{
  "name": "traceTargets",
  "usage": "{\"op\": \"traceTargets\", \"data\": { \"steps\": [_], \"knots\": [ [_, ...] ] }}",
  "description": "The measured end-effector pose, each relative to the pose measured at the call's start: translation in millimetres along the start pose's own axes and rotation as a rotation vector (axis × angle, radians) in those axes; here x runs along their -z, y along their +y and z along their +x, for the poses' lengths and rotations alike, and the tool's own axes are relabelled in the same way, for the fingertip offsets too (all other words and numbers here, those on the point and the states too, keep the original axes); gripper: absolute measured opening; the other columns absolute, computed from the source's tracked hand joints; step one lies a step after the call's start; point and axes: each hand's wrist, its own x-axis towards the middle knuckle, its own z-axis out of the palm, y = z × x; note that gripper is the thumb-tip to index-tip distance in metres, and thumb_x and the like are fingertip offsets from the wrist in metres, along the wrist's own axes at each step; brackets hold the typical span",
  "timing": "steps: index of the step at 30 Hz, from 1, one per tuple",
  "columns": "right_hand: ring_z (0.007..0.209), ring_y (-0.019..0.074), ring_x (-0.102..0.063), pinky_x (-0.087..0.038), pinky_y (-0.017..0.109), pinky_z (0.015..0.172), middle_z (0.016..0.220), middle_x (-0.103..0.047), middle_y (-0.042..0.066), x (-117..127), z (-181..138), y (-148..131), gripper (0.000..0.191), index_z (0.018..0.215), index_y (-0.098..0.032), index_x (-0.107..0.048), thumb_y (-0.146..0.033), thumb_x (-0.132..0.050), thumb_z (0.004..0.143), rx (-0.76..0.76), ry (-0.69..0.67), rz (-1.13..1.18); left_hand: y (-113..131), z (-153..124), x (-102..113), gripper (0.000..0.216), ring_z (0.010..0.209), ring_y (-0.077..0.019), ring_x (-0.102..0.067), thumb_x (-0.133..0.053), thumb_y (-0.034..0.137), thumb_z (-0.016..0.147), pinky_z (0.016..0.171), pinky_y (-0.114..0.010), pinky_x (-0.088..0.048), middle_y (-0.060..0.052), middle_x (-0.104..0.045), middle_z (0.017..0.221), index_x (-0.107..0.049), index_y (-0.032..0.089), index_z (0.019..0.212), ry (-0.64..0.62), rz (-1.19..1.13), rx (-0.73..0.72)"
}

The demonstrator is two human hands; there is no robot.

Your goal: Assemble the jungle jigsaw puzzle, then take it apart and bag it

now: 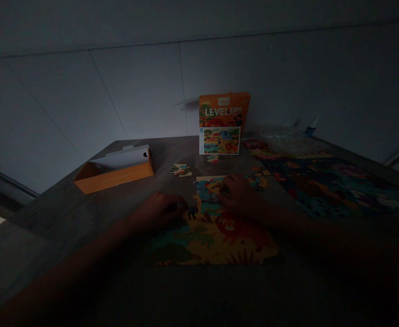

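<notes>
A partly joined jigsaw puzzle (pixel 199 243) with a lion, a crocodile and bushes lies flat in front of me. At its left side my left hand (pixel 160 210) is closed, thumb and index finger at a small jigsaw piece with a dark animal (pixel 192 212). My right hand (pixel 238 194) bends over the puzzle's upper right part, fingertips curled down onto the blue and yellow section (pixel 206 190). What lies under those right fingertips is hidden. The scene is very dark.
Loose jigsaw pieces (pixel 181 170) lie beyond the puzzle, others (pixel 260 178) to its right. An orange open box (pixel 117 180) stands left. A picture card (pixel 220 141) leans on an upright orange box (pixel 225 109). Another colourful puzzle (pixel 336 181) and clear plastic wrap (pixel 281 136) lie right.
</notes>
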Motion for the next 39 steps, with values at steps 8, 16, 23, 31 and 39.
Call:
{"op": "traceTargets", "data": {
  "steps": [8,16,23,31,39],
  "knots": [
    [0.093,0.0264,-0.055,-0.042,0.038,0.084,0.094,-0.062,0.011,-4.5,-0.2,1.5,0.012,0.089,-0.015,-0.059,-0.026,-0.064,0.085,0.052,0.060,0.072,3.2,-1.9,2.4,0.026,0.053,-0.0092,-0.054,-0.049,0.030,0.094,0.051,-0.019,-0.036,0.001,-0.066,0.066,-0.071,0.019,0.103,-0.017,-0.022,0.009],
    [0.094,0.0260,-0.058,-0.045,0.037,0.082,0.098,-0.063,0.009,-5.2,-2.3,2.2,0.020,0.097,-0.018,-0.057,-0.024,-0.068,0.082,-0.032,0.064,0.135,1.2,-0.4,1.4,0.026,0.054,-0.0088,-0.054,-0.049,0.032,0.094,0.053,-0.019,-0.037,0.001,-0.067,0.070,-0.071,0.020,0.104,-0.012,-0.016,0.005],
    [0.098,0.0259,-0.061,-0.047,0.040,0.088,0.106,-0.065,0.012,-2.7,-2.2,-2.5,0.021,0.108,-0.018,-0.060,-0.028,-0.045,0.099,-0.031,0.106,0.113,-2.9,-0.8,-1.3,0.025,0.055,-0.0091,-0.055,-0.049,0.032,0.095,0.053,-0.020,-0.037,0.000,-0.069,0.073,-0.070,0.021,0.104,-0.008,-0.011,-0.006],
    [0.098,0.0256,-0.062,-0.047,0.043,0.091,0.108,-0.067,0.014,-0.3,-0.7,-3.6,0.035,0.113,-0.015,-0.062,-0.019,-0.029,0.102,0.101,0.103,0.033,4.8,-2.7,-1.5,0.026,0.085,-0.0164,-0.065,-0.051,0.029,0.095,0.077,-0.029,-0.052,-0.006,-0.070,0.103,-0.066,0.020,0.114,0.130,-0.052,-0.155],
    [0.085,0.0207,-0.059,-0.048,0.035,0.078,0.093,-0.066,0.010,6.2,-8.5,-17.8,0.034,0.105,-0.014,-0.067,-0.029,-0.036,0.104,0.487,0.007,0.121,4.6,-8.7,-3.3,0.068,0.143,-0.0280,-0.034,-0.061,0.030,0.091,0.116,-0.047,-0.035,-0.009,-0.041,0.153,-0.031,0.028,0.152,0.005,-0.086,-0.317]
  ]
}}
